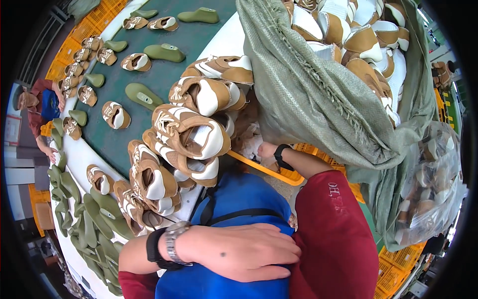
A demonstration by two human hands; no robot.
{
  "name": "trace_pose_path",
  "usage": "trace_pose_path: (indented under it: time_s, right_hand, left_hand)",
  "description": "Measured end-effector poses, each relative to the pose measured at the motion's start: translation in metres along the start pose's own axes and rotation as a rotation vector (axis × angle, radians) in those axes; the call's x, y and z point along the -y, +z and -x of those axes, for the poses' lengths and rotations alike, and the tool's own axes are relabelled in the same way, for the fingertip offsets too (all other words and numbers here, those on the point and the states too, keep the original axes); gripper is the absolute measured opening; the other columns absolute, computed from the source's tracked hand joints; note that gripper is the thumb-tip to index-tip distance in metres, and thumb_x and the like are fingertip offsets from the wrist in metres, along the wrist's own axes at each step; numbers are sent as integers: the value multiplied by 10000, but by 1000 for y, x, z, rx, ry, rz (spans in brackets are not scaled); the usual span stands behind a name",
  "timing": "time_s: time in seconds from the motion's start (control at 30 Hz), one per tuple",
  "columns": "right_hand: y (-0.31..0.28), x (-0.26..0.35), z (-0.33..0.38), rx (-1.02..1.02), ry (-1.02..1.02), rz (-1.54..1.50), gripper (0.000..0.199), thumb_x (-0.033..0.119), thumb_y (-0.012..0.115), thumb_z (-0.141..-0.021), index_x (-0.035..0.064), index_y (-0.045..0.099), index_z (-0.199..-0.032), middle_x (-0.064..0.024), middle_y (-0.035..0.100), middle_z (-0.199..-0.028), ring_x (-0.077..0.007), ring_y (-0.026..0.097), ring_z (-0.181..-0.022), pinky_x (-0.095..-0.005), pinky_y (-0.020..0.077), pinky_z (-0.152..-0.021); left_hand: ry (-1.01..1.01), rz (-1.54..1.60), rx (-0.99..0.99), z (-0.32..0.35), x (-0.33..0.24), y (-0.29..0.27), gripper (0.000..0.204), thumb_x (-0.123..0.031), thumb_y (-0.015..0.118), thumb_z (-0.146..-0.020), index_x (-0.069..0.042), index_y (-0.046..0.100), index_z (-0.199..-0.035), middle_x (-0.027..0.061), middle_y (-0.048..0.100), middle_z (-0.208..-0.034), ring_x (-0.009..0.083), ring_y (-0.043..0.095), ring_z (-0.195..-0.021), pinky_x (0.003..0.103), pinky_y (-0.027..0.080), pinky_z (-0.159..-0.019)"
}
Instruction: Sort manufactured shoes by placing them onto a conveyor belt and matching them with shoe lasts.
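Bright blue cloth apron [214,286] fills the frame's lower middle, closest to us. Beyond it a grey-green woven sack [303,94], crammed with tan-and-white shoes [366,42], bulges over the upper right, and a dark green conveyor belt [119,82] spans the upper left. Laced tan-and-white shoes are heaped in a pile [174,119] at centre-left. The left hand [244,251] lies flat on the apron, grasping nothing I can see.

Just above centre, the right hand [267,149] reaches past the rim of a yellow plastic crate [286,175]; its fingertips are hidden, so I can't tell whether they grip anything. I'd keep that wrist clear of the rim and sack, avoid nudging the pile, and bring the idle hand over if needed. Just beside its fingers sits pale, crumpled-looking material [251,144], whitish, thin and shadowed, its kind unclear from here.
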State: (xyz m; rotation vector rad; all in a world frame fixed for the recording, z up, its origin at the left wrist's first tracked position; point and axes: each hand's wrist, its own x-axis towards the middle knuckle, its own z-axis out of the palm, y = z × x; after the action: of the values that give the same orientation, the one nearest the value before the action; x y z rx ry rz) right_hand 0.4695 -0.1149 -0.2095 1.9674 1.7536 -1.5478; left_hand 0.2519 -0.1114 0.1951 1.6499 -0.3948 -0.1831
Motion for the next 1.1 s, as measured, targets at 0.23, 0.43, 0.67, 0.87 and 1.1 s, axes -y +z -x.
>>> trace_pose_path:
  time_s: [0.23,0.43,0.67,0.87,1.1]
  right_hand:
    - [1,10,39,-165,-173,-192,218,170,547,-815,-14,631,-896,-142,648,-788,-207,604,-724,-333,476,-680]
    - [-54,126,156,-317,-538,-326,267,180,548,-842,14,605,-1043,-147,653,-918,-251,635,-806,-337,492,-729]
    - [-178,205,326,-783,-788,-292,223,117,564,-859,16,607,-1053,-78,657,-882,-138,618,-804,-258,480,-739]
    - [-284,124,383,-1373,-471,-391,219,136,560,-854,11,623,-1023,-40,652,-828,-95,596,-732,-238,479,-688]
    - [-320,-90,379,-1307,758,128,581,428,680,-686,-52,603,-1004,-229,627,-965,-334,621,-868,-382,476,-810]
  left_hand:
    - [62,78,-10,17,11,3,202,-148,488,-891,-31,517,-729,74,492,-713,269,504,-736,410,351,-887]
    - [108,67,154,17,13,-2,204,-165,535,-876,-33,530,-720,73,521,-737,280,520,-757,446,350,-902]
    - [214,-131,98,3,-30,6,310,-163,537,-874,26,548,-1119,130,593,-1053,261,538,-999,381,360,-919]
    - [139,40,258,7,-17,8,212,-130,488,-889,15,571,-1019,108,565,-911,286,539,-890,441,289,-996]
    - [163,28,266,32,-29,-12,176,-85,483,-866,21,621,-893,107,577,-824,292,556,-843,466,302,-982]
